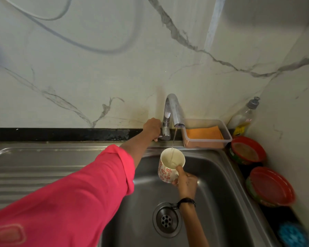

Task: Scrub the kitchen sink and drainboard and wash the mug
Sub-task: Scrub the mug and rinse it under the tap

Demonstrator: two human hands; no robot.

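A white mug (165, 168) with a red pattern is held over the steel sink basin (221, 184). My right hand (186, 181) grips it by the handle, thumb on the rim. A thin stream of water falls from the chrome tap (173, 109) into the mug. My left hand (152, 128), in a pink sleeve, grips the tap's lever at its base. The ribbed drainboard (34, 168) lies to the left of the basin. The drain (167, 219) shows at the basin's bottom.
A clear plastic tray (227, 135) holding an orange cloth sits behind the basin on the right. A dish-soap bottle (244, 118) stands in the corner. Two red-lidded tubs (247, 150) (270, 186) and a blue scrubber (289, 235) line the narrow right ledge. A marble wall rises close behind.
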